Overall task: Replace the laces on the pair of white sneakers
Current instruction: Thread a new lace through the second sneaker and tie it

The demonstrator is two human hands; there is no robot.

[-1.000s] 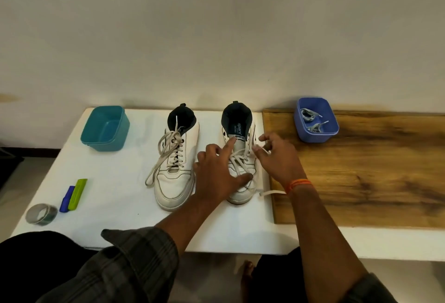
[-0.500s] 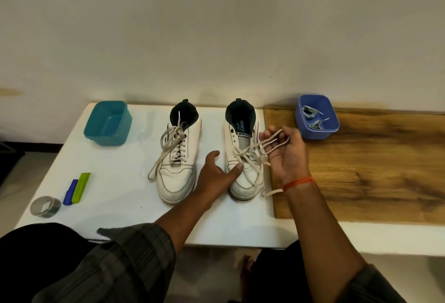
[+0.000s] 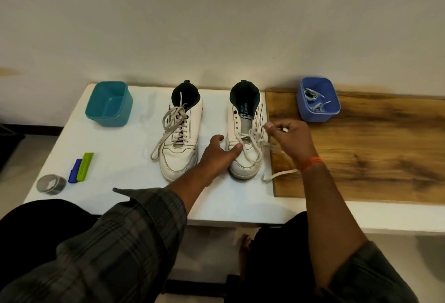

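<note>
On the far left of the white table (image 3: 134,196) we see a teal tub (image 3: 109,104), with a roll of tape (image 3: 51,183) and a blue and green marker pair (image 3: 81,167) nearer to us; none of these matter for the step in hand, which we judge to be pulling the old lace out of the right-hand shoe. The left shoe (image 3: 181,134) stands with its lace fully threaded, one loose end trailing down its left side onto the table. Just to its right our left hand (image 3: 218,152) rests against the near left side of the right shoe (image 3: 245,134), fingers fairly straight and thumb lifted, bracing it but gripping nothing. The old lace (image 3: 252,143) is out of the upper holes and lies in slack loops over the lower ones, and one end trails off onto the wooden board (image 3: 361,153). Our right hand (image 3: 290,137) pinches a bunch of those loops beside the shoe's right edge. To do this well we keep the shoe pressed down with the left hand, draw the lace out one crossing at a time, and pull outward and upward so the loops do not snag. Both shoes lie with their long axis running near to far, toes toward us, heels at the wall. Farthest right, a blue tub (image 3: 317,100) on the board holds grey laces (image 3: 314,100), which we take for the replacements.
</note>
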